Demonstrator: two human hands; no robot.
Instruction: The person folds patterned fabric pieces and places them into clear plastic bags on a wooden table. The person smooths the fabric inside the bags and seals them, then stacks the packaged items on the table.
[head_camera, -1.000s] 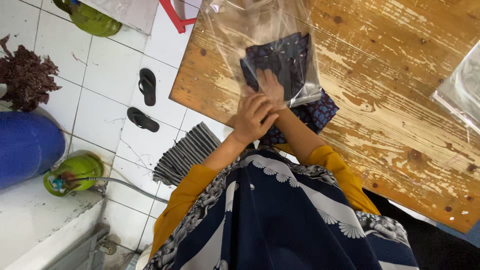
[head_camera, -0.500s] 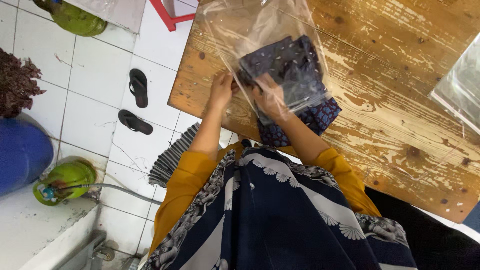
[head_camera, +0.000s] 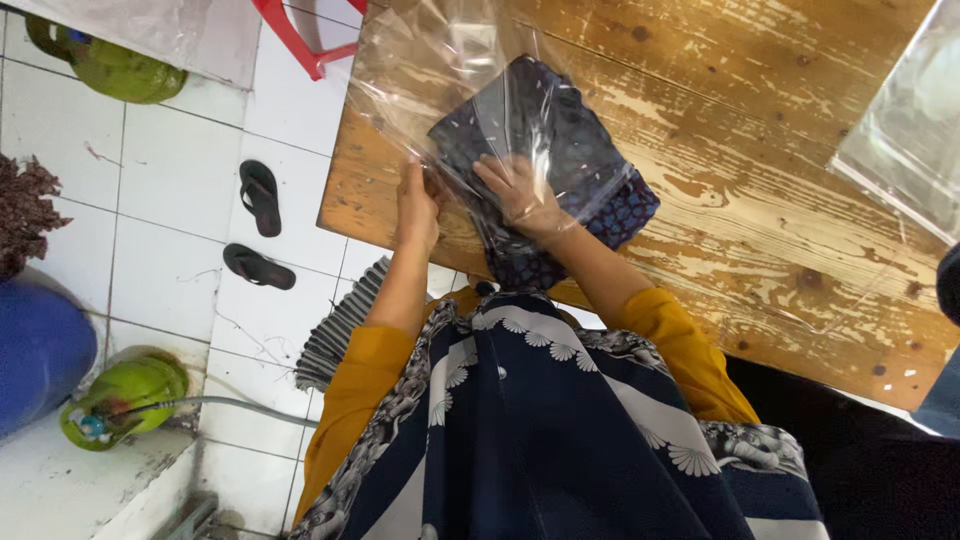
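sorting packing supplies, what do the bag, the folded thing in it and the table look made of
Bag: thin clear plastic film, glossy; it wrinkles and glares. Folded cloth: soft woven fabric, dark blue with a small pale print, probably cotton, matte. Table: wooden planks, grain and knots showing, with the pale finish worn off in patches.

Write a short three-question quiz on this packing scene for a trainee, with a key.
1. True or false: the right hand is inside the clear plastic bag, pressing on the folded dark patterned cloth.
2. Where is the left hand?
A. On the sandals
B. At the bag's open edge near the table's edge
C. On the red chair
3. Fill in: the bag lies on a worn ____ table.

Key
1. True
2. B
3. wooden
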